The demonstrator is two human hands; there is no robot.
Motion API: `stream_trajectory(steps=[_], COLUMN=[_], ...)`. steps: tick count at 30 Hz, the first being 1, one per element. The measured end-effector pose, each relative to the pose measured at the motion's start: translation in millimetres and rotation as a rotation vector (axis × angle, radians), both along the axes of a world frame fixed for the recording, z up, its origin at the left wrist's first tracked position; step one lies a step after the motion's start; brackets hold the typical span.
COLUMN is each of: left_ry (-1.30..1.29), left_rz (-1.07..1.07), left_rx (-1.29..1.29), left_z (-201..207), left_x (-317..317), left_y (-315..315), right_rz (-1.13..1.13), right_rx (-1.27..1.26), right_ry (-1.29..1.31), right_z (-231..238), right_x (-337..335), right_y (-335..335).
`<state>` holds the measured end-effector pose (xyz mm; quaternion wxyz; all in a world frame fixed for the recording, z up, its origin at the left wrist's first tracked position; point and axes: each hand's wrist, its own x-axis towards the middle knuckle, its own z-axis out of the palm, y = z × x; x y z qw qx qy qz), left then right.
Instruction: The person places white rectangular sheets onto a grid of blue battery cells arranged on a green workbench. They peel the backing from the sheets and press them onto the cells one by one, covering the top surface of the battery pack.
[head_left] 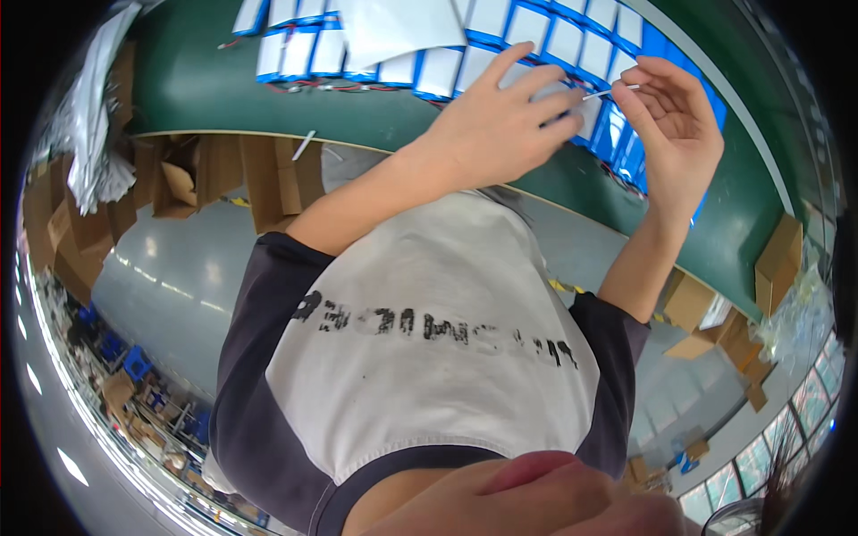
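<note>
Rows of flat blue-and-white battery packs point(490, 22) with thin red and black leads lie along the green table. My left hand point(505, 121) is over the front row, palm down with its fingers spread, and nothing shows in its grasp. To the right, my right hand point(679, 116) pinches a thin white strip point(601, 93) between thumb and forefinger. The strip's free end points left, close to my left fingertips; whether they touch it I cannot tell. Below my right hand, more packs point(617, 134) show mostly blue sides. A white sheet point(402, 31) covers part of the rows.
The green table point(357, 116) curves across the top. Clear plastic bags point(98, 116) hang at its left end. Open cardboard boxes point(268, 179) stand below the near edge. At the right are another carton point(779, 259) and crumpled clear plastic point(795, 322).
</note>
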<state>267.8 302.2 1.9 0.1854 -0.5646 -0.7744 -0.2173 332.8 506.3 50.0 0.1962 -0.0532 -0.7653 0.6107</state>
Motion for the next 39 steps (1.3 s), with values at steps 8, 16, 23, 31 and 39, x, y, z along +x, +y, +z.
stream_trajectory(steps=[8,16,23,31,39], left_ry=[-0.071,-0.007,-0.240,-0.011,0.171], left_rz=[0.366,0.467,0.649,0.637,0.579], left_rx=[0.170,0.261,0.246,0.137,0.464], left_z=[21.2,8.6,-10.5,-32.1,3.4], left_x=[-37.8,-40.0,10.8,13.5,-27.2], left_y=[-96.0,-165.0,-233.6,-223.9,-204.5], right_rz=[0.473,0.377,0.269,0.274,0.321], right_rx=[-0.021,0.612,0.814,0.874,0.835], right_ry=[-0.199,-0.051,0.205,0.175,0.161], right_z=[5.6,-29.2,-32.7,-31.5,-27.0], right_x=[-135.7,-141.4,-137.3,-136.2,-137.7], right_y=[-84.7,-110.2,-112.6,-108.4,-107.0])
